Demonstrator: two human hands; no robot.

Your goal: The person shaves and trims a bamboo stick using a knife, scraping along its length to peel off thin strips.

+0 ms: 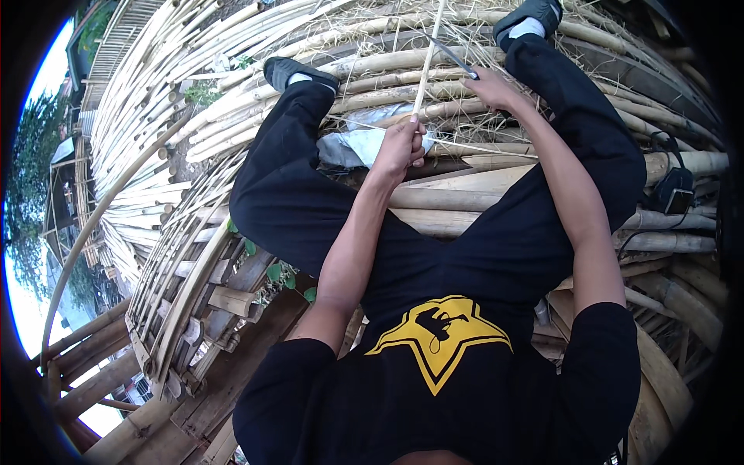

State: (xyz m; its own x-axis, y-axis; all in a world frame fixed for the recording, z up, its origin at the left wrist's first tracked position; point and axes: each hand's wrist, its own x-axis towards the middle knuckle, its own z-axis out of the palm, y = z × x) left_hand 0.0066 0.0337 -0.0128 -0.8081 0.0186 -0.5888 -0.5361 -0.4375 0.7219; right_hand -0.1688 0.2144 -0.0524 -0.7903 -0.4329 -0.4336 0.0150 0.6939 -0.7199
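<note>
My left hand is closed round the near end of a thin bamboo strip, which runs up and away past the top edge of the view. To its right, my right hand grips a knife by the handle. The blade points up and left toward the strip; whether it touches the strip I cannot tell. Thin shavings lie scattered around the blade and over the bamboo poles. Below the strip, between my legs, is a crumpled pale plastic sheet.
Long bamboo poles lie side by side under my feet. More cut bamboo is stacked at the left, with a bundle of split strips nearer me. A small black device with a cord rests on poles at the right.
</note>
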